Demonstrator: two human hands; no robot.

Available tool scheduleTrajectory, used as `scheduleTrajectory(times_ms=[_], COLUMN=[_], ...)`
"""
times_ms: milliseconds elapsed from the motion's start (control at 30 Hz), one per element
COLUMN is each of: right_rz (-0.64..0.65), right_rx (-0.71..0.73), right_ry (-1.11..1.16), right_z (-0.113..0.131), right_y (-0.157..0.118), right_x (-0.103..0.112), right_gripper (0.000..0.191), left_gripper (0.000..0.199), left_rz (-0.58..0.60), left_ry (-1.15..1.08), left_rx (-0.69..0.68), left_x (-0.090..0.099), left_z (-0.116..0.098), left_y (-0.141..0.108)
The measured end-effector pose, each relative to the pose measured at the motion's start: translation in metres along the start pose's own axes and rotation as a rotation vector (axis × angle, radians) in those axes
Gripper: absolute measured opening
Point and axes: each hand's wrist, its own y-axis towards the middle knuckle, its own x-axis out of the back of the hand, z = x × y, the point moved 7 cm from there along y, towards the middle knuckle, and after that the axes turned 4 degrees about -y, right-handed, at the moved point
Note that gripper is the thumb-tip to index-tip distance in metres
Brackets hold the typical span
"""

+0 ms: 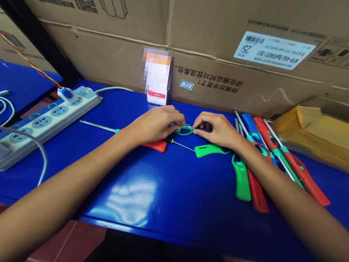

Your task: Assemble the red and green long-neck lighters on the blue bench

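My left hand (157, 124) and my right hand (212, 129) meet at the middle of the blue table, their fingertips pinching a small green wire loop (184, 130) between them. Just below my left hand lies a red-handled tool (155, 145) with a long metal shaft (96, 125) pointing left. A green handle (209, 150) lies under my right hand, with a thin wire (183, 146) running left from it. To the right, under my right forearm, lies a heap of long metal-shafted tools with red, green and blue handles (276, 155).
A white power strip (44, 127) with a plugged-in white cable lies at the left of the blue table (137, 204). Large cardboard boxes (241, 36) stand along the back. A yellow cardboard piece (327, 136) sits at the back right. The table's front edge runs close to me.
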Motion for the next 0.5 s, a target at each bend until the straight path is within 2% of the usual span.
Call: scheduleTrajectory(times_ms=[100, 200, 333, 500], right_rz=[0.0, 0.0, 0.004, 0.004], right_rx=[-0.003, 0.0, 0.012, -0.001], right_ry=[0.008, 0.016, 0.014, 0.027], right_z=[-0.001, -0.001, -0.001, -0.002], right_y=[0.0, 0.0, 0.0, 0.0], right_x=[0.0, 0.0, -0.001, -0.001], right_gripper=[0.009, 0.011, 0.012, 0.013], left_gripper=[0.017, 0.032, 0.045, 0.041], left_rz=[-0.055, -0.077, 0.003, 0.077], left_ry=[-0.094, -0.119, -0.127, -0.124], left_rx=[0.065, 0.12, 0.119, 0.075], left_x=[-0.004, -0.006, -0.013, -0.015], left_z=[0.009, 0.014, 0.014, 0.013], left_y=[0.0, 0.0, 0.004, 0.007])
